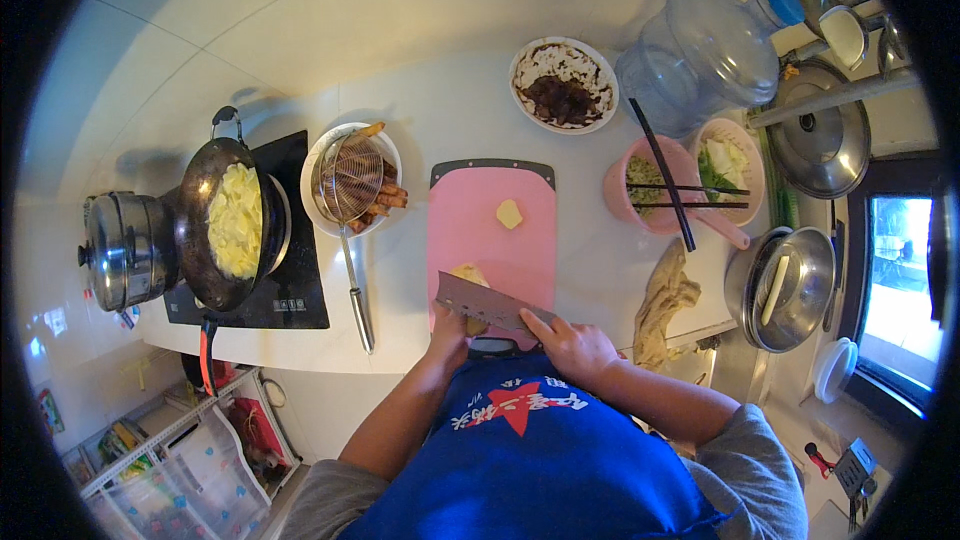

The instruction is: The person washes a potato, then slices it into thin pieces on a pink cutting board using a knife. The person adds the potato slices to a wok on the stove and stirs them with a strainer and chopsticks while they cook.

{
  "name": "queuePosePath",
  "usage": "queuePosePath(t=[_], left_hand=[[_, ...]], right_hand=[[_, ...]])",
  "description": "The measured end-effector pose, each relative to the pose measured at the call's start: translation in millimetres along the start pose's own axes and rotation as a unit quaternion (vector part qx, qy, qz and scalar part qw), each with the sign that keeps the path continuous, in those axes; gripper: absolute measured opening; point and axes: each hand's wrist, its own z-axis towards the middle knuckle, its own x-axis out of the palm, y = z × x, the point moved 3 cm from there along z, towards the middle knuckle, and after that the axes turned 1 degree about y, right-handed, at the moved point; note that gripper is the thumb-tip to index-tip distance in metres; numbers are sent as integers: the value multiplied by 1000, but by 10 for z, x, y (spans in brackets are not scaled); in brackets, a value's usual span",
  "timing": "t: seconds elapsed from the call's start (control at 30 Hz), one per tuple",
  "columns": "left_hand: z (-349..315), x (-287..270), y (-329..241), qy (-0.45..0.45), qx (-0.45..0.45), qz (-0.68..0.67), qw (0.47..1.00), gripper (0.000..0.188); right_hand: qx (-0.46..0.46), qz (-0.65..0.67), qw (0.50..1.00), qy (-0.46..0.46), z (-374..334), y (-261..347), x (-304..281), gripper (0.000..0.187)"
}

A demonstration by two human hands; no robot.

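My right hand [577,347] is closed on a cleaver [490,302], its broad blade slanting down to the right over the near part of a pink cutting board [460,200]. Under and beside the blade sits a pale yellow chunk of food [467,274], whose kind I cannot make out. My left hand [450,328] is closed around the chunk's near left side, its fingertips partly hidden by the blade. A small pale yellow piece [510,214] lies apart, farther up the board.
Left, a wok [200,230] of pale yellow slices stands on a cooktop [305,285] beside a steel pot [128,250]. A wire skimmer [348,180] rests over a bowl [312,202]. Rightward are a pink colander [625,190], black chopsticks [665,175], a tan cloth [662,305] and steel bowls [808,285].
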Motion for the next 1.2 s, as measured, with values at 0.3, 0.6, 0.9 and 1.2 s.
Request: queuePosePath(t=[0.3,0.6,0.9,1.2], left_hand=[[-16,17,26,-62,-4,2,998,35],[-25,95,-20,-99,-9,84,991,51],[-21,84,-9,-65,42,72,994,56],[4,32,-44,-89,10,109,990,60]], right_hand=[[32,19,996,84,238,82,25,60],[47,39,994,88,494,52,25,64],[71,62,988,120,381,67,-56,63],[41,42,997,55,643,6,169,61]])
